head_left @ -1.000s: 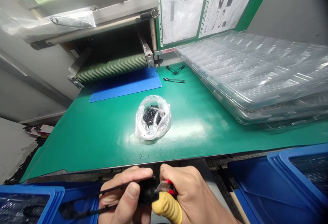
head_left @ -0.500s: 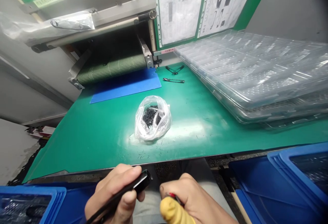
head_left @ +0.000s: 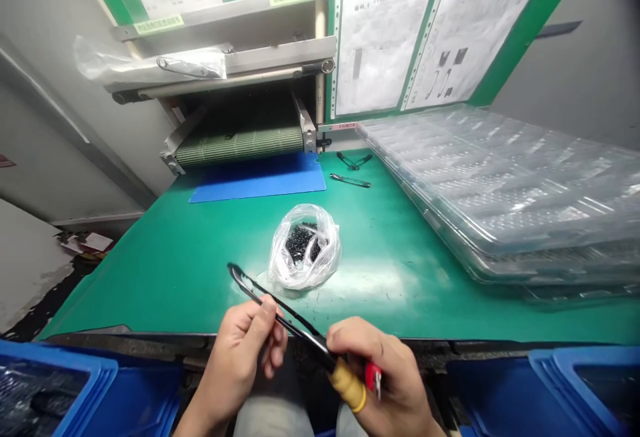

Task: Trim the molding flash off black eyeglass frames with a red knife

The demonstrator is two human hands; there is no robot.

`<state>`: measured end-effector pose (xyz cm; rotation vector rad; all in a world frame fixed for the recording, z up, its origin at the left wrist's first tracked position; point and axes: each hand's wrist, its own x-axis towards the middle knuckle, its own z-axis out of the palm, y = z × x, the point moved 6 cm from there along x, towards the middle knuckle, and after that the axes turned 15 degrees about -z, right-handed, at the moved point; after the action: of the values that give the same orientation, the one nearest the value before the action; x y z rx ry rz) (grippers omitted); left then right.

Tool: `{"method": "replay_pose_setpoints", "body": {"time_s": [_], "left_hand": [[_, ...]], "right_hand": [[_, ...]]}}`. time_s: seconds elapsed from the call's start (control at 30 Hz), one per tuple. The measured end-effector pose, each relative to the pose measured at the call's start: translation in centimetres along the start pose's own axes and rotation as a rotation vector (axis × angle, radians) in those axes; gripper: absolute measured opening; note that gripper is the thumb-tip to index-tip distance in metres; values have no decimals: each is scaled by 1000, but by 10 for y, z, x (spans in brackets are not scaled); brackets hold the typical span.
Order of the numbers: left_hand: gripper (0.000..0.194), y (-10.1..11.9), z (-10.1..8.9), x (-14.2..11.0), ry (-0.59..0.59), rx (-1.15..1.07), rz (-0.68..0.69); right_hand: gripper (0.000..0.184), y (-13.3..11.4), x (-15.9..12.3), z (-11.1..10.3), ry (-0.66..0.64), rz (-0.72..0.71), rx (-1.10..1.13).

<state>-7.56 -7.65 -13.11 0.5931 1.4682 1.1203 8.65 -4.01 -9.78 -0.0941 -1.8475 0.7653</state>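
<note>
A long thin black plastic part (head_left: 265, 300) runs from the green mat's near edge back toward my hands. My left hand (head_left: 245, 347) pinches its middle between thumb and fingers. My right hand (head_left: 385, 377), with a yellow cot on one finger, grips the part's near end and also holds a small red-handled tool (head_left: 373, 378). Both hands hover at the table's front edge, just below a clear plastic bag of small black pieces (head_left: 304, 247).
A stack of clear blister trays (head_left: 505, 184) fills the right side of the green mat (head_left: 200, 264). A blue sheet (head_left: 260, 180) lies below a conveyor belt (head_left: 240, 145). Two thin black parts (head_left: 353, 170) lie at the back. Blue bins (head_left: 585, 390) flank my lap.
The black part has swung up from my lap so its far end lies over the mat. My right hand has joined the left on it; the camera tilted up.
</note>
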Motion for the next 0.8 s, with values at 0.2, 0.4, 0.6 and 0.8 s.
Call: {"method": "replay_pose_setpoints", "body": {"time_s": [0.2,0.4,0.6,0.8], "left_hand": [[49,17,19,-17,-308,-391,53],[54,30,47,-44,-567,-303,-5],[56,25,52,-46,-592,-306,-110],[55,20,56,-44,-601,-321,-141]], "right_hand": [[38,-24,25,2,-342,61,-60],[41,-38,33,9,-650,35,-234],[37,-39,30,13,-768,17,-367],[31,-43,30,10,-760,-32,-420]]}}
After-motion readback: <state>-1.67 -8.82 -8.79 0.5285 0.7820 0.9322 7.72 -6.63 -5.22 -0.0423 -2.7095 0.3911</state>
